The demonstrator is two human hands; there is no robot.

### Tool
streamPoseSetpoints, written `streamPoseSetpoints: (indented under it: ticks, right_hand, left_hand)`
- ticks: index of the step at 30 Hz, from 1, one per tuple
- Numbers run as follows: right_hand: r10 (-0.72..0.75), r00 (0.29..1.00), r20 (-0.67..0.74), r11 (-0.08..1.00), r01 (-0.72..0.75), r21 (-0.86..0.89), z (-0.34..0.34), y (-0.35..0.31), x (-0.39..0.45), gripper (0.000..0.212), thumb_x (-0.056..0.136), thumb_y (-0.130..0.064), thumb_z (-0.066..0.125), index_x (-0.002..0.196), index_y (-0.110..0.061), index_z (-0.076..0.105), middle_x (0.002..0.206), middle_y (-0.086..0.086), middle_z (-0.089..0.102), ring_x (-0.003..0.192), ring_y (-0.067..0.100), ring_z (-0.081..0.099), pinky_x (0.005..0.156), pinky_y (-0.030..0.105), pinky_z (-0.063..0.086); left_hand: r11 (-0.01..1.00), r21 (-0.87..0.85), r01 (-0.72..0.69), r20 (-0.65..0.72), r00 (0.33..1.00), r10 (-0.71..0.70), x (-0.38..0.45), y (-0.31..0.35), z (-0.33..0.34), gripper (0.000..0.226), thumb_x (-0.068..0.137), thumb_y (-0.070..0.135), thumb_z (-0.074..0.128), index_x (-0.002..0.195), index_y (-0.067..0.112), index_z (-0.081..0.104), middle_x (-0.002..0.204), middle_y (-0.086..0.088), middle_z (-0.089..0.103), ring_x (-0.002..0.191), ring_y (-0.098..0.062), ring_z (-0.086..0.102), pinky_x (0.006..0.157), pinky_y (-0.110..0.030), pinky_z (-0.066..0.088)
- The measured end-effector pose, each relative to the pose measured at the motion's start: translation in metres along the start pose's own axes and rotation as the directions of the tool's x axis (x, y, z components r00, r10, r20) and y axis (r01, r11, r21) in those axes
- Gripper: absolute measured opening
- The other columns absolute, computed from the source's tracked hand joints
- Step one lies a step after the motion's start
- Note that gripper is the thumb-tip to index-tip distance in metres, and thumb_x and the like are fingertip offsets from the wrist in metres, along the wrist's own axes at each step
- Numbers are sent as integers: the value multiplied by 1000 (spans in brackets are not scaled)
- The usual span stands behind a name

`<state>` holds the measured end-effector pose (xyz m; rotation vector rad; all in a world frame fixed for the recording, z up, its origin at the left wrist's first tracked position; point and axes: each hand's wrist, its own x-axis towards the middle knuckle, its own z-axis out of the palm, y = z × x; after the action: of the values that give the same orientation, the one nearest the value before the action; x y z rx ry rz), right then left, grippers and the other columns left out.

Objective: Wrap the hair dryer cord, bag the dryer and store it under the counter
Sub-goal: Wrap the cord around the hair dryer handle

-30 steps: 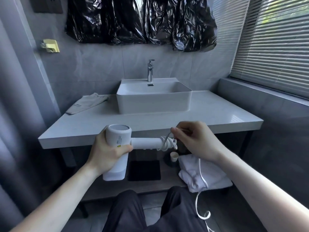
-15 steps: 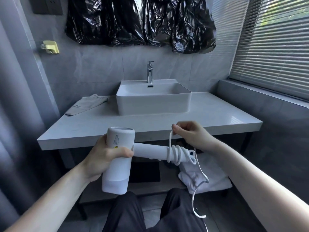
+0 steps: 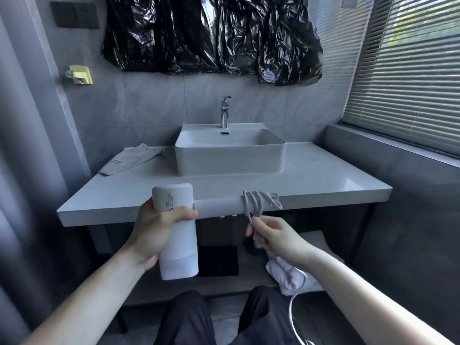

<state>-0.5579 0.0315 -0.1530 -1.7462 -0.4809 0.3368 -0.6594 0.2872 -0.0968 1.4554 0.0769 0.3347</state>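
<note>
Counter (image 3: 323,185) edge sits behind dryer (image 3: 178,240), cord (image 3: 256,202).

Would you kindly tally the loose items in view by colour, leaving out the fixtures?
White: 2, hair dryer with cord, folded towel
Grey: 1, pouch
Black: 1, flat mat
Total: 4
</note>
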Motion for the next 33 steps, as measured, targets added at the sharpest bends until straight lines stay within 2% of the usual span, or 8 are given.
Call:
streamPoseSetpoints:
  ticks: [3,6,10,16,20,24,28,33]
  right_hand:
    - [-14,997,75,974,30,-223,9,3,-17,50,116,-39,41,85,-17,73,56,-10,45,49,7,35,50,22,28]
    - [-2,994,110,935,41,-351,16,-2,-33,54,116,-41,40,91,-9,75,58,-7,44,46,4,34,49,15,31]
    - [-86,994,62,898,104,-428,16,-22,-45,53,115,-44,43,85,-16,76,66,6,46,48,7,34,48,16,30]
    - [-208,978,16,833,186,-521,4,-41,-54,43,110,-42,55,78,-18,70,52,-7,39,51,9,34,53,23,30]
    - [-258,966,-3,821,217,-527,0,-51,-56,36,103,-38,65,75,-17,72,63,9,61,56,7,44,58,30,38]
    - [-249,967,-62,900,207,-384,-7,-66,-54,36,100,-40,67,76,-13,72,75,25,70,62,28,58,63,44,48]
    - [-230,967,-111,932,186,-311,-18,-75,-44,35,102,-34,69,73,-16,70,65,8,52,59,18,48,56,35,44]
    - [-287,937,-197,903,196,-382,-30,-77,-27,34,103,-34,71,75,-15,74,62,-5,49,54,6,40,51,18,34]
  left_hand:
    - [996,-71,49,-57,997,-53,7,-4,-1,36,47,26,87,79,15,73,77,-9,70,67,-26,68,61,-38,57]
    - [984,-138,111,-129,983,-129,16,-10,-4,36,59,19,84,92,11,72,86,-14,68,73,-31,66,64,-40,58]
    - [986,-122,114,-235,962,-140,24,-20,-7,40,59,19,83,95,9,72,87,-14,69,72,-31,66,63,-37,58]
    - [998,0,61,-290,955,-58,23,-30,-11,49,56,18,84,101,2,74,86,-11,71,75,-31,67,66,-40,57]
    - [993,121,11,-292,956,25,23,-32,-10,45,54,19,87,94,9,68,82,-9,71,71,-28,68,65,-41,58]
    - [958,284,-31,-275,955,112,23,-35,-11,54,52,24,91,99,11,70,89,-11,77,75,-29,73,69,-46,62]
    - [919,388,-71,-191,969,155,20,-39,-9,56,50,28,93,98,11,70,89,-12,78,80,-35,76,70,-49,63]
    - [900,412,-144,-66,980,187,8,-32,0,48,52,20,92,93,14,67,84,-8,75,67,-17,69,64,-39,57]
